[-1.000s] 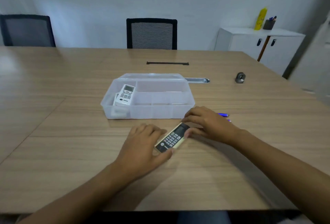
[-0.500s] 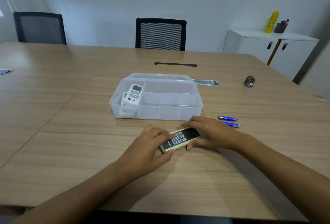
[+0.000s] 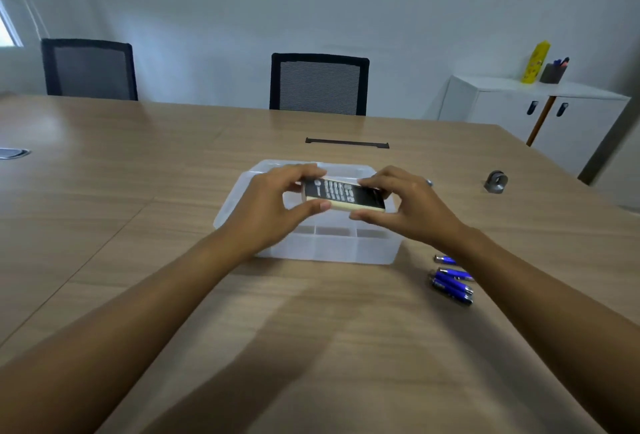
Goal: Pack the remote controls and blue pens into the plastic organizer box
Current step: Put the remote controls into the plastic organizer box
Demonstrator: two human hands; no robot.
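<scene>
Both hands, left hand (image 3: pixel 266 212) and right hand (image 3: pixel 412 208), pinch the black remote (image 3: pixel 343 193) by its ends above the organizer box (image 3: pixel 325 246) (blue pens (image 3: pixel 450 283), probably three, right of and nearer than the grip).

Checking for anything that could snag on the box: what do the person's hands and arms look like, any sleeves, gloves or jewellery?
Both arms are bare the whole length in view; no sleeves show. The left hand and right hand have no gloves, and no rings, watch or bracelets are visible on the fingers or wrists. Fingernails look short and plain.
</scene>
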